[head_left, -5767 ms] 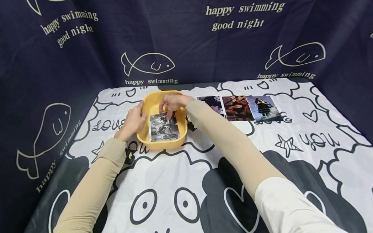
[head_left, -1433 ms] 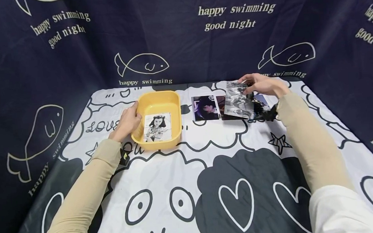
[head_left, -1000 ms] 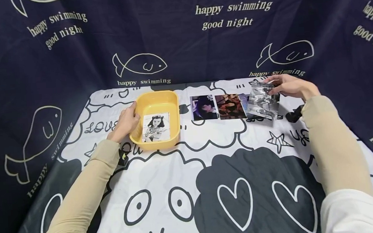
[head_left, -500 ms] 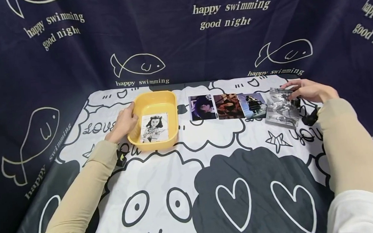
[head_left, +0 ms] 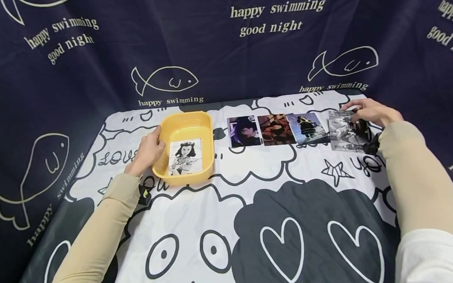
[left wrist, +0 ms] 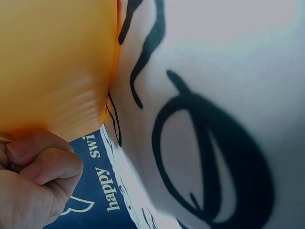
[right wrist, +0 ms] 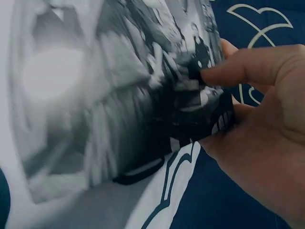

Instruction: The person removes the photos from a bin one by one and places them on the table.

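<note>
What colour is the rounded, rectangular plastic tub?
The plastic tub is yellow, clearest in the head view.

Left hand (head_left: pixel 147 150) on yellow tub (head_left: pixel 188 127), black-and-white photo (head_left: pixel 341 133) in right hand (head_left: pixel 373 111).

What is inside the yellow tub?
A black-and-white portrait lies face up in the yellow tub, toward its near end. Whatever is beneath it is covered and can't be seen.

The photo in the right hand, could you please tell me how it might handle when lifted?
The photo probably bends little, as it looks nearly flat with the right hand pinching it near one edge. It seems light, being a thin sheet. Its surface may be slippery, judging by the bright glare.
</note>
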Demonstrator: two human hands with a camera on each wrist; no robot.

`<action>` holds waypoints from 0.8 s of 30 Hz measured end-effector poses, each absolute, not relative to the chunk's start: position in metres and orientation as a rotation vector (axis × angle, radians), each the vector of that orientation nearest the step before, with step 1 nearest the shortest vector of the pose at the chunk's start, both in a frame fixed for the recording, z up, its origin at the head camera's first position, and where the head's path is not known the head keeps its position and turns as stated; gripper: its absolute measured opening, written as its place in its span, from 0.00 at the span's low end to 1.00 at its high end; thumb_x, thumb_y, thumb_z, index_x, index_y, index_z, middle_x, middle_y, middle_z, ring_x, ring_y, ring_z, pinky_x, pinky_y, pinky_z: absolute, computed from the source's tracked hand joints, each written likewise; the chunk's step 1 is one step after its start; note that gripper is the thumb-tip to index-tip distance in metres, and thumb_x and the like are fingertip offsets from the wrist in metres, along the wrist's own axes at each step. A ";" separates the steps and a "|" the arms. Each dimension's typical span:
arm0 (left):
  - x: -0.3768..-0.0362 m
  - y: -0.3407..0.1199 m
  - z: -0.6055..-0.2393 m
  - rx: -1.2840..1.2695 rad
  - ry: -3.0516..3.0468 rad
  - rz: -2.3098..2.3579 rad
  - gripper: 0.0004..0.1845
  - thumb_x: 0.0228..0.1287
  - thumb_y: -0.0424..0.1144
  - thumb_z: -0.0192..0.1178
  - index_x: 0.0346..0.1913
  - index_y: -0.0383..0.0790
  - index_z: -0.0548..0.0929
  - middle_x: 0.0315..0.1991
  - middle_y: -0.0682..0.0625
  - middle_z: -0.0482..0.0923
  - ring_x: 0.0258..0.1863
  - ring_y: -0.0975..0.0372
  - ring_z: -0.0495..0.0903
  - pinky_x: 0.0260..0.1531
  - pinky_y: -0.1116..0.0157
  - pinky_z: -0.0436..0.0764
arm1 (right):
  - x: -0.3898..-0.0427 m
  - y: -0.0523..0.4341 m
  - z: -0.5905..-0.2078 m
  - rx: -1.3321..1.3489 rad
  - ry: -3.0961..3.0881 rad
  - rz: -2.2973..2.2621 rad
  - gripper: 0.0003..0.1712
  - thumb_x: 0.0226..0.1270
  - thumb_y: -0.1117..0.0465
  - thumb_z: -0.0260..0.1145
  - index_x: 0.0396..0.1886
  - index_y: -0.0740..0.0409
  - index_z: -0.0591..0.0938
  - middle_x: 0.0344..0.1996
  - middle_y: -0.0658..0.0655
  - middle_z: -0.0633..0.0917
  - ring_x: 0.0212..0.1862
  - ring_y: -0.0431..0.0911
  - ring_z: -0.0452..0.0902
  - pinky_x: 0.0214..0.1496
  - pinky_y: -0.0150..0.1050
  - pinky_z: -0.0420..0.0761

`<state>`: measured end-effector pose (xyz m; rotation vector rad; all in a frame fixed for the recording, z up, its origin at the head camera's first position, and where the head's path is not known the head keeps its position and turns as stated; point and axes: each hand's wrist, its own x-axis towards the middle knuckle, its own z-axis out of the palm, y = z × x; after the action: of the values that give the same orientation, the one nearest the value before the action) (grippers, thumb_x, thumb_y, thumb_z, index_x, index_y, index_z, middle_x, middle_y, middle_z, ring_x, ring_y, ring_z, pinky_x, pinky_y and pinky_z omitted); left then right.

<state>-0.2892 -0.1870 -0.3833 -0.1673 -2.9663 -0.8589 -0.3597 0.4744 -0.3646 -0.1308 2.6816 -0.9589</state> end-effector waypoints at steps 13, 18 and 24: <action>-0.288 -0.185 -0.384 -0.175 -2.946 -0.837 0.35 0.64 0.29 0.42 0.75 0.31 0.51 0.60 0.26 0.71 0.42 0.44 0.78 0.48 0.49 0.78 | -0.372 0.456 -0.385 -0.068 2.755 -1.044 0.26 0.49 0.75 0.56 0.52 0.60 0.74 0.21 0.46 0.75 0.26 0.41 0.66 0.29 0.36 0.68; -0.288 -0.185 -0.385 -0.179 -2.952 -0.839 0.35 0.65 0.30 0.42 0.75 0.32 0.50 0.66 0.28 0.65 0.45 0.44 0.78 0.51 0.49 0.77 | -0.373 0.454 -0.390 -0.045 2.793 -1.033 0.30 0.49 0.76 0.55 0.57 0.66 0.71 0.26 0.49 0.74 0.26 0.41 0.64 0.28 0.35 0.66; -0.288 -0.187 -0.384 -0.176 -2.968 -0.845 0.35 0.66 0.30 0.42 0.75 0.32 0.48 0.68 0.28 0.62 0.43 0.45 0.78 0.44 0.53 0.79 | -0.377 0.451 -0.392 -0.060 2.882 -0.983 0.32 0.45 0.74 0.52 0.57 0.67 0.73 0.25 0.55 0.73 0.22 0.42 0.62 0.24 0.35 0.65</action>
<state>-0.2885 -0.1870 -0.3840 -0.1758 -2.9680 -0.8451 -0.3775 0.4514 -0.3923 -0.0600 2.8816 -0.9827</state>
